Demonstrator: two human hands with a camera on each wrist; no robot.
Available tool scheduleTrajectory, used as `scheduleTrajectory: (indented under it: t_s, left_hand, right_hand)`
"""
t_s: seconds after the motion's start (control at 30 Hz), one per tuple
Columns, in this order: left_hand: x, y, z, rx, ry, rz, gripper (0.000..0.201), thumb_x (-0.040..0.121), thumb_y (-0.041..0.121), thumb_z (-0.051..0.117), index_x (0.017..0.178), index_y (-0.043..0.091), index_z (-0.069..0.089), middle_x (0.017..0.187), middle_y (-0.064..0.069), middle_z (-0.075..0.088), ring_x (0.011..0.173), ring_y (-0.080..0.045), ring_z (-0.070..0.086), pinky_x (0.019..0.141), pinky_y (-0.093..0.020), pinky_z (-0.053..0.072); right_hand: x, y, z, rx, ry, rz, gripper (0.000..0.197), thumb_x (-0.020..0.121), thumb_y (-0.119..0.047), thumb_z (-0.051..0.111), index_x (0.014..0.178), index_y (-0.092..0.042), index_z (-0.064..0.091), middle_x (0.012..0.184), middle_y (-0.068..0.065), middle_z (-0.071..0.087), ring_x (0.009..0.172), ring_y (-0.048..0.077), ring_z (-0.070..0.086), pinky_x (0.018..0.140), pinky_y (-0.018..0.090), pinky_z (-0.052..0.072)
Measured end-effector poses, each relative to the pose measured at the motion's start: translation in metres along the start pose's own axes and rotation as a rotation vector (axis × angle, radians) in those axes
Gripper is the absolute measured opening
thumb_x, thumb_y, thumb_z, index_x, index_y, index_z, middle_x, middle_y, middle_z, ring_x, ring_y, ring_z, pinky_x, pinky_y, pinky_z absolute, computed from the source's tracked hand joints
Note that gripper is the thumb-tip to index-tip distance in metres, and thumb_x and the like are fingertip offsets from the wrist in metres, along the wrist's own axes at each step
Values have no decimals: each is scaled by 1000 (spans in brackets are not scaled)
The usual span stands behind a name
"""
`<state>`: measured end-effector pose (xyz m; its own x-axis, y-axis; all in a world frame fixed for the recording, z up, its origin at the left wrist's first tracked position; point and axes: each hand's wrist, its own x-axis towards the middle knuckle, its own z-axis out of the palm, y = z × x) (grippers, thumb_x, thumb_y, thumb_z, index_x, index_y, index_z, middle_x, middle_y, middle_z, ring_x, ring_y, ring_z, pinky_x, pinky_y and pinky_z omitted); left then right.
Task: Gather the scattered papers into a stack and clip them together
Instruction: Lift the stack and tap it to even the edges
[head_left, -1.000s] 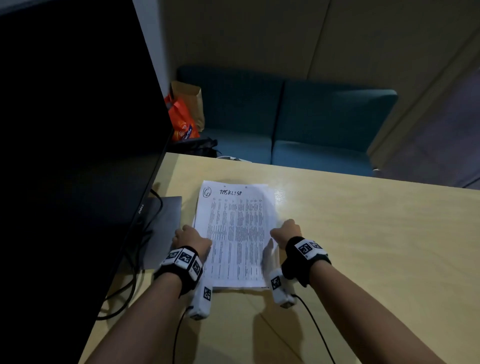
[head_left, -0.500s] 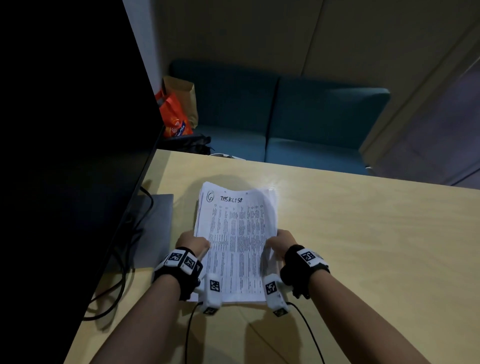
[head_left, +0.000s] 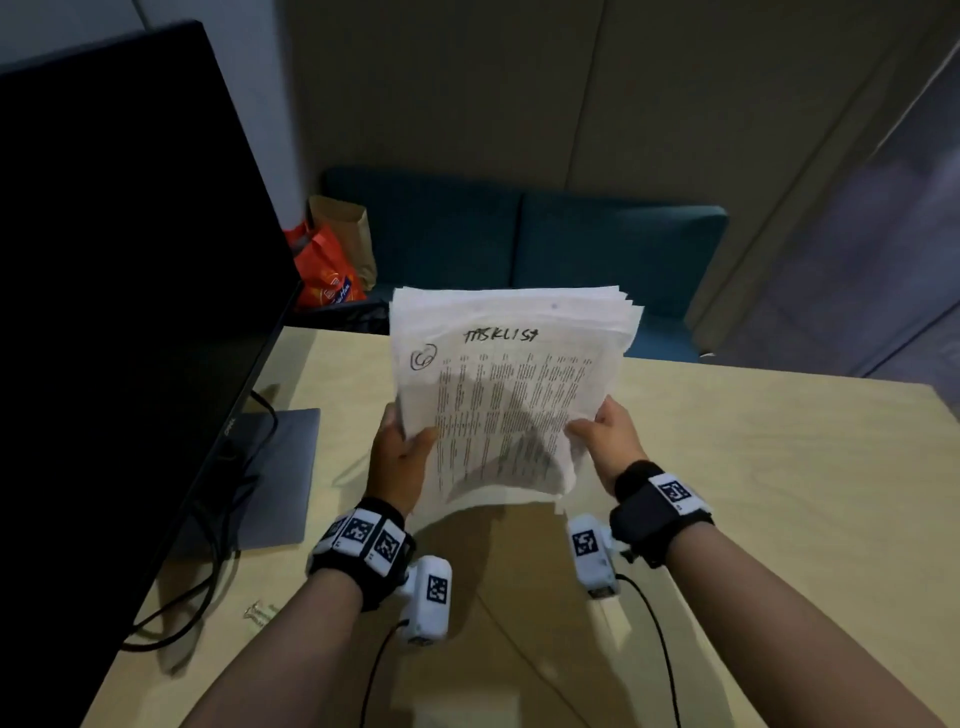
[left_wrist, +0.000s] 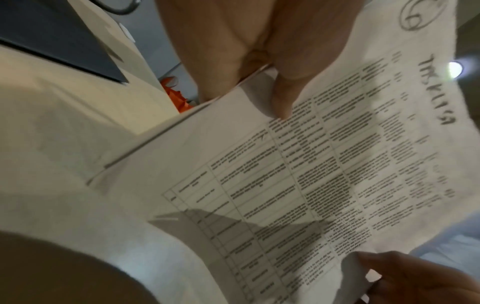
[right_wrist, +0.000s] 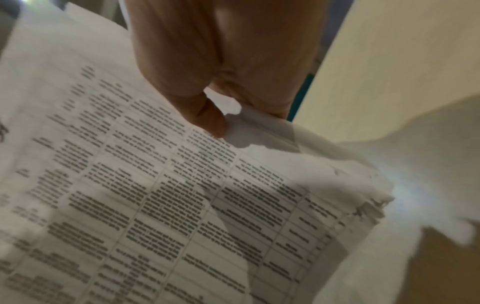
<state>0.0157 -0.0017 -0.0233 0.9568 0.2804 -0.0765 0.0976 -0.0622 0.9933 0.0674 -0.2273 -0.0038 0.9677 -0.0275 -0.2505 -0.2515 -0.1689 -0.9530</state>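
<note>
A stack of white printed papers (head_left: 506, 395), its top sheet headed with handwriting and a circled number, is held up off the wooden table (head_left: 753, 493), tilted toward me. My left hand (head_left: 397, 457) grips the stack's left edge, thumb on the top sheet; the thumb (left_wrist: 283, 100) presses on the papers (left_wrist: 298, 174) in the left wrist view. My right hand (head_left: 605, 434) pinches the right edge; its thumb (right_wrist: 207, 117) lies on the papers (right_wrist: 155, 205) in the right wrist view. The sheets' top corners fan out unevenly. A metal clip (head_left: 258, 613) lies on the table near my left forearm.
A large black monitor (head_left: 119, 291) on a grey base (head_left: 270, 478) stands at the left, with cables (head_left: 182, 608) trailing over the table. Behind the table stands a teal sofa (head_left: 571, 249) bearing an orange bag (head_left: 324, 275) and a brown paper bag (head_left: 348, 228).
The stack lay flat on the table with my hands at its sides; both hands have since gripped its edges and lifted it upright off the table.
</note>
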Motion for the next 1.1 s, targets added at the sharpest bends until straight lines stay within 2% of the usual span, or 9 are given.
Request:
scheduleTrajectory:
  t_s: [0.07, 0.17, 0.23, 0.33, 0.43, 0.6, 0.83, 0.97, 1.1]
  left_hand:
    - [-2, 3, 8, -46, 38, 25, 31, 91, -1, 53, 116, 15, 46, 104, 0, 63, 95, -15, 62, 66, -10, 53]
    - [-11, 2, 15, -61, 41, 1, 45, 77, 21, 71, 113, 17, 44, 113, -7, 64, 105, -24, 63, 80, -33, 57]
    - [-16, 4, 18, -52, 49, 11, 54, 73, 14, 78, 114, 13, 43, 111, -5, 64, 106, -25, 63, 87, -43, 56]
    - [-19, 19, 24, -92, 50, 95, 54, 76, -2, 73, 115, 13, 40, 106, 0, 64, 100, -20, 65, 85, -38, 58]
    - [-20, 45, 30, -206, 50, 149, 59, 74, 9, 77, 117, 19, 38, 104, 1, 63, 93, -13, 66, 75, -27, 55]
    - [-21, 79, 36, -226, 83, 270, 60, 65, 32, 74, 115, 18, 45, 98, 3, 59, 76, 7, 63, 66, -10, 50]
    - [-15, 83, 43, -221, 297, 46, 30, 77, 57, 58, 66, 30, 51, 76, -1, 58, 76, -24, 56, 81, -47, 50]
    - [-20, 87, 45, -196, 254, 96, 35, 89, 50, 52, 73, 19, 51, 71, 4, 55, 71, -18, 52, 73, -34, 45]
    - [-25, 87, 46, -113, 365, 192, 50, 93, 45, 49, 69, 2, 44, 59, 2, 32, 63, -18, 33, 62, -30, 31]
  right_hand:
    - [-4, -9, -13, -6, -15, -61, 50, 83, 18, 44, 125, -7, 52, 117, 8, 62, 108, 27, 59, 95, 42, 47]
    - [-12, -9, -27, -24, -51, -98, 53, 80, 16, 52, 125, -12, 47, 120, 9, 60, 111, 27, 58, 92, 42, 49]
    - [-16, -8, -34, -28, -57, -127, 52, 78, 12, 58, 121, -13, 43, 121, 14, 58, 112, 30, 57, 89, 44, 51]
    - [-23, -16, -37, 48, -50, -191, 56, 70, -2, 64, 120, -15, 41, 113, 9, 58, 103, 24, 59, 78, 36, 56]
    - [-28, -35, -36, 183, -34, -297, 57, 68, -23, 66, 119, -12, 44, 102, -3, 60, 89, 10, 62, 65, 20, 53]
    - [-21, -61, -31, 280, 166, -338, 39, 70, -55, 63, 84, -19, 59, 83, -3, 59, 80, 16, 55, 76, 28, 45]
    - [-20, -58, -29, 294, 278, -277, 29, 84, -12, 60, 56, -17, 53, 60, -2, 47, 58, 14, 41, 60, 26, 37]
    - [-17, -56, -32, 272, 263, -299, 28, 90, -16, 55, 62, -15, 56, 68, -4, 54, 69, 13, 48, 73, 30, 40]
    - [-21, -56, -22, 198, 321, -371, 43, 98, -33, 45, 60, -13, 52, 60, 0, 46, 61, 14, 44, 61, 26, 39]
